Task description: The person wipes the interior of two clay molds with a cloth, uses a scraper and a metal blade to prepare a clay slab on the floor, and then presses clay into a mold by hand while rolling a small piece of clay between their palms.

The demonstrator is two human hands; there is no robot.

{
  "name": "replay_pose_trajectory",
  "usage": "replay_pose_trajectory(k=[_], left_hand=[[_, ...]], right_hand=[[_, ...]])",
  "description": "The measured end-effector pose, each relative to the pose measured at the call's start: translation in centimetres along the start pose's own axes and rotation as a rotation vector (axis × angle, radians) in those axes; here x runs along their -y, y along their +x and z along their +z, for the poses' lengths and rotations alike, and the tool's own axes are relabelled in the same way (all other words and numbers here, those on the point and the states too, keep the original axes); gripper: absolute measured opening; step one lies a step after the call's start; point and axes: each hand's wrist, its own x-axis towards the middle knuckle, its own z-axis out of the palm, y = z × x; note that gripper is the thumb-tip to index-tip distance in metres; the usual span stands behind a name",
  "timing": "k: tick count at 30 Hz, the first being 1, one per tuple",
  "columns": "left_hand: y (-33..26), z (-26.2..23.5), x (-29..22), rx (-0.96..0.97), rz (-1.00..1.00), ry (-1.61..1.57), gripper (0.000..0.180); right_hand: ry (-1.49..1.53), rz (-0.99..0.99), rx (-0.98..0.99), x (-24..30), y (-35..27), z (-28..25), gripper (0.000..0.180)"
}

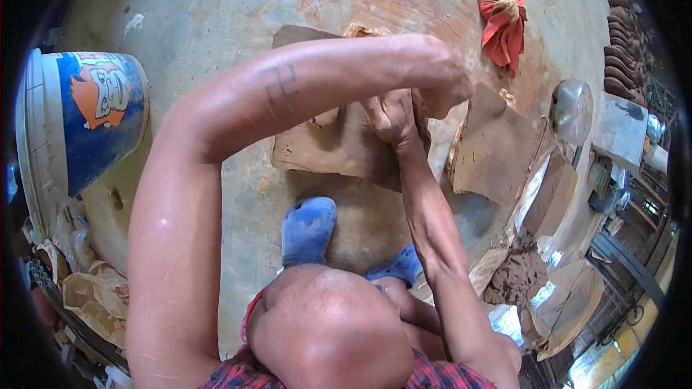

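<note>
A wide brown clay block (324, 148) lies on the floor in front of my feet. My left arm reaches across it, partly covering it. At its right side my left hand (441, 75) is closed, with its fingers curled down and slightly blurred; whatever they grip is hidden. Just below, my right hand (393, 117) is closed against the block's right part, its far fingers covered by my left forearm. No object between its fingers can be made out. To the right of both hands sits a second brown clay block (497, 144).
A white bucket with a blue picture label (101, 101) stands at left. A red and tan knotted cloth (502, 21) lies at the far right. Nearer right are a metal bowl (573, 112), loose dark clay (515, 274) and stacked curved tiles (623, 36). My blue clog (308, 230) is below the block.
</note>
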Motion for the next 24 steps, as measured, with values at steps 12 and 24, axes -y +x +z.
replay_pose_trajectory(k=[12,24], left_hand=[[-0.9,0.9,-0.5,-0.262,0.112,-0.114,0.045],[-19.7,17.1,4.2,-1.632,-0.417,-1.159,0.078]], right_hand=[[-0.213,0.158,0.114,-0.2,-3.1,0.2,0.089],[-0.325,-0.06,-0.376,3.5,-1.8,2.6,0.099]])
